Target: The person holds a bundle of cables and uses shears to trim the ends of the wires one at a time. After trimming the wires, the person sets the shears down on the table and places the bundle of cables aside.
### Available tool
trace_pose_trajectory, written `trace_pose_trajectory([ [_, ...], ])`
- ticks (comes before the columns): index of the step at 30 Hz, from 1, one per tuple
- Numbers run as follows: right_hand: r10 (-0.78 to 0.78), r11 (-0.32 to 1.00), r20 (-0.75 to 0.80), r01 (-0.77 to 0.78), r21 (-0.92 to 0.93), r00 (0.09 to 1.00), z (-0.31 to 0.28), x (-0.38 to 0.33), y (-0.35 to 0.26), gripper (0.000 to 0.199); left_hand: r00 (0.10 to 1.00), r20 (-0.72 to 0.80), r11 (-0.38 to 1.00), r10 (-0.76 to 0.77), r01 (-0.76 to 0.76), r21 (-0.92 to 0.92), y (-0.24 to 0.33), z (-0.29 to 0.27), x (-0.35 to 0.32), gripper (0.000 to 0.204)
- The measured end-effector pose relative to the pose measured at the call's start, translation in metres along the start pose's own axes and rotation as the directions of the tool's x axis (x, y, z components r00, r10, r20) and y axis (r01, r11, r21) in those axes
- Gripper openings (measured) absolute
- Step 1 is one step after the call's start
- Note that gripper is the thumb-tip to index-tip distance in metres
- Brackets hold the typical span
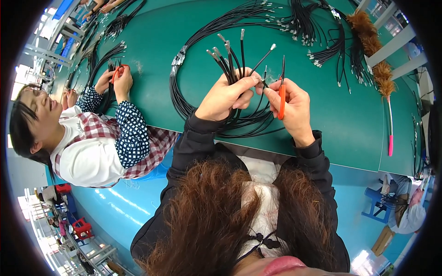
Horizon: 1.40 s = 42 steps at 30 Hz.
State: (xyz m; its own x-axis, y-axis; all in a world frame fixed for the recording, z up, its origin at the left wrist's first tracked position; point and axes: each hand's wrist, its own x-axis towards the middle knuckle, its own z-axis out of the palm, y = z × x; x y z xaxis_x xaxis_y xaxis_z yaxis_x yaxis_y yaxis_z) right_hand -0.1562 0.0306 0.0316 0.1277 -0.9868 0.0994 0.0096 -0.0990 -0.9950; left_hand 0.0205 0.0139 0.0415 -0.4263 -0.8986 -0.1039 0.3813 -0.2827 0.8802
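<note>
My left hand (228,94) grips a bunch of thin black cables (230,62) whose metal-tipped ends fan upward. Their loops hang down in a coil (184,99) on the green table (152,46). My right hand (294,108) holds orange-handled snips (282,94), blades pointing up, right beside one cable end held between both hands.
A co-worker in a checked apron sits at my left, hands (115,83) on orange snips and black cables. More cable bundles (317,27) lie at the far right of the table. A feather duster (375,64) with a pink handle lies at the right edge.
</note>
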Motion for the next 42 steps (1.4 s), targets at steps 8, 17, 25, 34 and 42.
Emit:
trace_pose_trajectory([
  [8, -0.056, 0.992, -0.002, 0.055, -0.109, 0.998, -0.002, 0.001, 0.005, 0.012, 0.997, 0.073, 0.999, -0.038, 0.037, 0.003, -0.001, -0.002, 0.005, 0.009],
  [17, 0.042, 0.996, -0.035, -0.039, 0.076, 0.999, -0.001, 0.005, 0.0, 0.011, 0.999, 0.039, 1.0, -0.025, 0.025, 0.01, -0.002, 0.001, 0.006, 0.01],
  [25, -0.043, 0.998, -0.017, 0.042, -0.05, 0.999, -0.006, 0.004, 0.013, 0.011, 0.998, 0.062, 1.0, 0.02, -0.021, 0.005, -0.006, -0.002, 0.008, 0.012],
  [34, -0.147, 0.954, -0.008, 0.14, -0.263, 0.989, -0.017, 0.014, 0.024, 0.01, 0.995, 0.083, 0.999, -0.048, 0.047, 0.017, -0.012, -0.003, 0.027, 0.011],
  [42, 0.127, 0.972, 0.053, -0.135, 0.194, 0.99, -0.026, 0.039, 0.013, 0.015, 0.997, -0.081, 0.996, -0.018, 0.025, 0.09, -0.021, 0.003, 0.041, 0.011],
])
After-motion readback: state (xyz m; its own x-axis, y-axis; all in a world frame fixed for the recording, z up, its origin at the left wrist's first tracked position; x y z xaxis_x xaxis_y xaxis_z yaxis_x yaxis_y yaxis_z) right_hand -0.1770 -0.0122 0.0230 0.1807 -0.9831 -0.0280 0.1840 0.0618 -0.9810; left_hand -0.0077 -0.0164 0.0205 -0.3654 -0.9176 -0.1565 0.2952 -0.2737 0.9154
